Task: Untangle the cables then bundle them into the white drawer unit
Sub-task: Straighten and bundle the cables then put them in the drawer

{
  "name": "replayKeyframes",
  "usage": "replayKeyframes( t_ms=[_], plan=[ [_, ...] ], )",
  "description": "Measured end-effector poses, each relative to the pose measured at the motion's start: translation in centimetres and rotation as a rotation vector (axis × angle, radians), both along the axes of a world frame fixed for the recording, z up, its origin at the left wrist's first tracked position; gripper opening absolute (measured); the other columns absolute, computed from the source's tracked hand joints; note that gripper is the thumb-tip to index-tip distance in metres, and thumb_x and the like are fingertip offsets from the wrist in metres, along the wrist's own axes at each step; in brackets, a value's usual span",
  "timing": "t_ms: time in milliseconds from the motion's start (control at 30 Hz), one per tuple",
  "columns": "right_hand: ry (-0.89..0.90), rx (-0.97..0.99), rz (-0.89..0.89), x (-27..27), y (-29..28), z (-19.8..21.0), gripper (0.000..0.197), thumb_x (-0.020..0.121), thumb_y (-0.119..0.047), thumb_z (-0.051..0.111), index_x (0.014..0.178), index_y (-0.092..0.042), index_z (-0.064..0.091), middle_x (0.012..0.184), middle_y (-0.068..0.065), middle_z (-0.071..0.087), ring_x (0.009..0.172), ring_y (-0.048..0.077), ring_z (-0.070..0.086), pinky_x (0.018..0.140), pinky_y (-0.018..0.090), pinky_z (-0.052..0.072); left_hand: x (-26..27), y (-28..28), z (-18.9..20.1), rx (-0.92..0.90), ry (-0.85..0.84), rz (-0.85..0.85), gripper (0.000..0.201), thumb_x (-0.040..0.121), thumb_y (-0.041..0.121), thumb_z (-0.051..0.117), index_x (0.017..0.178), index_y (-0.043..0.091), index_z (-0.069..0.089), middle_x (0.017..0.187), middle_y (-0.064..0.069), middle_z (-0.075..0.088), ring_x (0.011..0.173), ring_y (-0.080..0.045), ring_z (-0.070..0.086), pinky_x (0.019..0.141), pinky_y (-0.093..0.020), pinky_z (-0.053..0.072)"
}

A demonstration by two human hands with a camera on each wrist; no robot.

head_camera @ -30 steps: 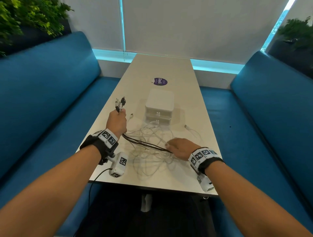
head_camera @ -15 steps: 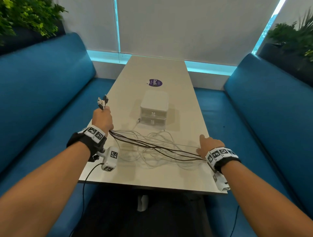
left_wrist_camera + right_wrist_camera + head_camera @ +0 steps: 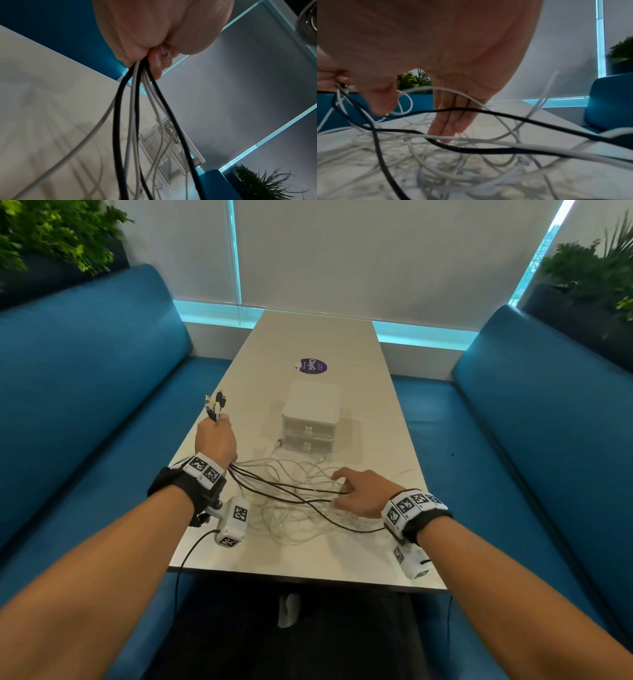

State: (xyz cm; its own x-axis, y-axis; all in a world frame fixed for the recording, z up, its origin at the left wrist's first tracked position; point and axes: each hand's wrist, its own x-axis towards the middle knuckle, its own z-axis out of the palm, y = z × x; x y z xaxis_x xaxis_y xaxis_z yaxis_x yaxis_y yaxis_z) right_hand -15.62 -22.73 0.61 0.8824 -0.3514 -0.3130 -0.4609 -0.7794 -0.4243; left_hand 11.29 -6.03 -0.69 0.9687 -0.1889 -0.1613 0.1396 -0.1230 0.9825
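Nearest the table (image 3: 308, 563) edge, the right hand (image 3: 363, 493) is hovering low over the loose cables (image 3: 294, 508), palm down and fingers spread. In the right wrist view its fingers (image 3: 448, 121) are pointing straight down, their tips reaching the white strands on the tabletop; whether the thumb is pinching any strand is hard to tell, since the palm is filling most of that picture and the strands in front are blurring. One black cable is running under the wrist and out of sight behind the wristband.

To the left and slightly farther, the left hand (image 3: 215, 438) is gripping a bunch of black and white cables in a closed fist raised off the table, the plugs (image 3: 215, 405) sticking up out of its top. In the left wrist view the left hand (image 3: 163, 27) is showing only the heel of the palm and one fingertip, with the strands hanging down from it; the plugs are hidden there. From this fist the strands are fanning out rightward to the tangle lying between the hands.

Just beyond the tangle, the drawer unit (image 3: 311, 416) is standing mid-table, both drawers appearing closed, a white cable end lying at its front left corner. Farther back, a purple sticker (image 3: 313, 366) is lying on the table, its small print unreadable.
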Motion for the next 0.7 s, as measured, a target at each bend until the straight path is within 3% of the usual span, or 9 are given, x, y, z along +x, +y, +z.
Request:
replayKeyframes(
  t_ms=[67, 133, 267, 400, 500, 600, 667, 700],
  plan=[
    [0.118, -0.105, 0.067, 0.4, 0.2, -1.0, 0.032, 0.083, -0.050, 0.066, 0.107, -0.031, 0.059, 0.097, -0.006, 0.066, 0.092, 0.021, 0.062, 0.084, 0.033, 0.049, 0.3, 0.3, 0.2, -0.013, 0.011, -0.004, 0.022, 0.095, 0.033, 0.046, 0.085, 0.014, 0.050, 0.063, -0.003, 0.040, 0.056, -0.025, 0.037, 0.057, -0.028, 0.035],
    [0.183, -0.199, 0.078, 0.1, -0.2, -1.9, 0.018, 0.084, -0.045, 0.064, 0.090, -0.028, 0.060, 0.094, 0.000, 0.066, 0.088, 0.026, 0.062, 0.078, 0.032, 0.051, 0.9, 0.6, 0.6, -0.038, 0.029, 0.006, 0.021, 0.094, 0.033, 0.047, 0.083, 0.015, 0.049, 0.063, -0.001, 0.038, 0.058, -0.024, 0.036, 0.057, -0.029, 0.035],
    [0.268, -0.349, -0.034, -2.1, -2.6, -2.2, 0.032, 0.088, -0.043, 0.058, 0.111, -0.021, 0.064, 0.110, 0.007, 0.065, 0.101, 0.030, 0.064, 0.083, 0.033, 0.051, 2.5, 1.6, 0.7, -0.078, 0.052, 0.039, 0.022, 0.096, 0.033, 0.047, 0.082, 0.016, 0.048, 0.062, 0.000, 0.036, 0.055, -0.021, 0.036, 0.053, -0.024, 0.035],
    [0.327, -0.427, -0.165, -4.9, -5.1, -1.7, 0.032, 0.092, -0.023, 0.052, 0.123, -0.020, 0.052, 0.116, 0.010, 0.061, 0.100, 0.030, 0.063, 0.078, 0.034, 0.052, 2.5, 1.5, 0.0, -0.086, 0.082, 0.036, 0.021, 0.098, 0.031, 0.047, 0.095, 0.010, 0.049, 0.064, -0.001, 0.036, 0.054, -0.020, 0.035, 0.053, -0.022, 0.034],
    [0.322, -0.486, -0.264, -5.1, -5.6, -1.5, 0.044, 0.091, -0.016, 0.051, 0.134, -0.016, 0.042, 0.116, 0.011, 0.062, 0.102, 0.030, 0.063, 0.074, 0.037, 0.052, 1.8, 0.9, 0.0, -0.090, 0.096, 0.006, 0.046, 0.090, 0.035, 0.049, 0.114, -0.004, 0.049, 0.062, -0.002, 0.037, 0.052, -0.022, 0.037, 0.055, -0.024, 0.034],
    [0.338, -0.478, -0.348, -5.3, -5.6, -1.5, 0.055, 0.085, -0.038, 0.066, 0.131, -0.013, 0.050, 0.115, 0.006, 0.065, 0.100, 0.027, 0.065, 0.073, 0.035, 0.052, 1.6, 0.6, 0.6, -0.083, 0.077, 0.016, 0.048, 0.091, 0.037, 0.048, 0.119, -0.002, 0.053, 0.065, -0.001, 0.041, 0.055, -0.022, 0.040, 0.054, -0.025, 0.037],
    [0.327, -0.463, -0.357, -5.7, -5.8, -1.8, 0.071, 0.075, -0.064, 0.067, 0.130, -0.021, 0.056, 0.121, 0.001, 0.063, 0.107, 0.025, 0.063, 0.084, 0.037, 0.053, 1.9, 0.8, 1.3, -0.094, 0.077, 0.046, 0.044, 0.094, 0.034, 0.048, 0.121, -0.001, 0.053, 0.067, 0.000, 0.042, 0.058, -0.021, 0.042, 0.055, -0.026, 0.037],
    [0.338, -0.480, -0.360, -5.9, -5.8, -1.9, 0.082, 0.070, -0.078, 0.059, 0.134, -0.027, 0.054, 0.131, -0.001, 0.059, 0.118, 0.025, 0.058, 0.094, 0.039, 0.049, 2.1, 1.0, 1.5, -0.099, 0.081, 0.066, 0.043, 0.094, 0.033, 0.048, 0.122, 0.000, 0.053, 0.068, 0.000, 0.043, 0.062, -0.021, 0.043, 0.056, -0.027, 0.038]
  ],
)
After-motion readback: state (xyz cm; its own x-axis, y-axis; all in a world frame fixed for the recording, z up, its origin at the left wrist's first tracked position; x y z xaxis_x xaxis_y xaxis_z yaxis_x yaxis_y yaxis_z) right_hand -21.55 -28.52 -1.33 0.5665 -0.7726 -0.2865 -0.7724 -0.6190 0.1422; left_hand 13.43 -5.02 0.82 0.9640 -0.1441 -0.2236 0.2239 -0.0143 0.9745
